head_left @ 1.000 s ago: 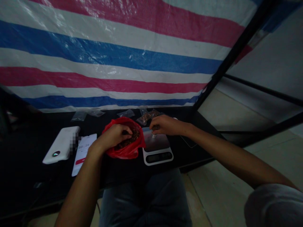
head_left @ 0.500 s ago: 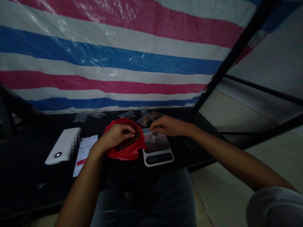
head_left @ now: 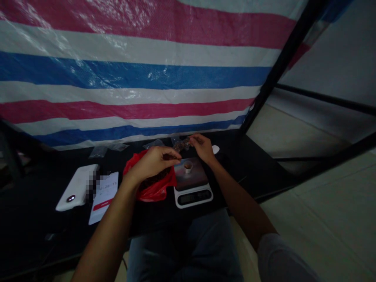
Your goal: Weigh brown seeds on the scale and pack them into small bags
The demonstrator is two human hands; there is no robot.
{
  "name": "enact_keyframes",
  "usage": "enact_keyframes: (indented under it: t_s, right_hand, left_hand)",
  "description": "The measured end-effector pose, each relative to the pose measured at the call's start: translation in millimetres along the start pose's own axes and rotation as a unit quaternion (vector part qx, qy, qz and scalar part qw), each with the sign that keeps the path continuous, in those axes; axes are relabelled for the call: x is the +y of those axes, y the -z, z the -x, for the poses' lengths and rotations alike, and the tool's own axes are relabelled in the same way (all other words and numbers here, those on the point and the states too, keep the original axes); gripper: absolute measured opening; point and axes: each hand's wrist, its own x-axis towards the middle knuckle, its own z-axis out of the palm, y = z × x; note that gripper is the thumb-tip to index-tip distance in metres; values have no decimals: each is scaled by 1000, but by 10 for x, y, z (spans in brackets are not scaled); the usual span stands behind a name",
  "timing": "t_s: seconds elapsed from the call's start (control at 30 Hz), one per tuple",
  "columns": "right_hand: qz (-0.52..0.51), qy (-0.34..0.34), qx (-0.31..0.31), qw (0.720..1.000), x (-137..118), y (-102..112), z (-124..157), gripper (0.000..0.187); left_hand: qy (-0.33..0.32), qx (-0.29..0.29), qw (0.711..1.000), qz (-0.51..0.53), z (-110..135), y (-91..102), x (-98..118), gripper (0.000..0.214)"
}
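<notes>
My right hand is closed, its fingers pinching the right end of a small clear plastic bag with brown bits in it, behind the scale. My left hand hovers over a red plastic bag of dark brown pieces, fingertips together and pointing at the scale. Whatever those fingertips hold, if anything, is too small to make out. On the metal plate of the white digital scale stands a little cup with something brown inside.
Left of the red bag lie a phone with a timer on its screen and a white power bank. Flat clear bags rest along the back of the black table. A white round piece is beyond my right wrist. Striped sheeting hangs behind.
My right hand has left the cup on the scale and moved back to the filled clear bag. My left hand has risen from inside the red bag and shifted right, toward the scale.
</notes>
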Motion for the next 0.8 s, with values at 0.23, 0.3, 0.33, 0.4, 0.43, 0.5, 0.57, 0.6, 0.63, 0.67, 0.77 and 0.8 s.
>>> enact_keyframes:
  t_s: [0.23,0.3,0.33,0.4,0.43,0.5,0.57,0.6,0.63,0.67,0.77,0.8]
  right_hand:
    - [-21,38,-30,999,167,85,85,27]
    - [-19,58,-36,998,185,94,91,24]
    - [-15,68,-37,997,191,92,93,23]
    - [-7,85,-40,996,192,78,97,22]
    - [-3,92,-40,995,190,71,100,21]
    - [4,101,-39,994,183,61,108,19]
    - [11,105,-36,994,184,57,115,18]
    - [15,105,-34,994,189,57,118,19]
    - [18,104,-33,994,197,58,119,19]
    - [22,102,-31,994,209,59,119,19]
    - [29,100,-27,994,247,56,115,20]
    - [30,99,-26,994,257,54,114,20]
  left_hand:
    - [-67,-71,991,-93,-249,-265,135,12]
    - [-84,-81,984,-132,-256,-290,116,12]
    - [-94,-84,981,-147,-254,-293,110,13]
    - [-113,-91,975,-165,-247,-293,108,13]
    - [-121,-93,974,-168,-244,-293,111,13]
    - [-132,-99,972,-167,-240,-298,116,14]
    - [-138,-103,971,-165,-242,-307,116,15]
    - [-140,-104,971,-165,-245,-310,115,15]
    - [-141,-104,970,-166,-249,-313,113,15]
    - [-142,-104,970,-166,-253,-314,113,15]
    - [-144,-105,971,-157,-263,-309,123,14]
    - [-144,-106,972,-152,-264,-305,130,14]
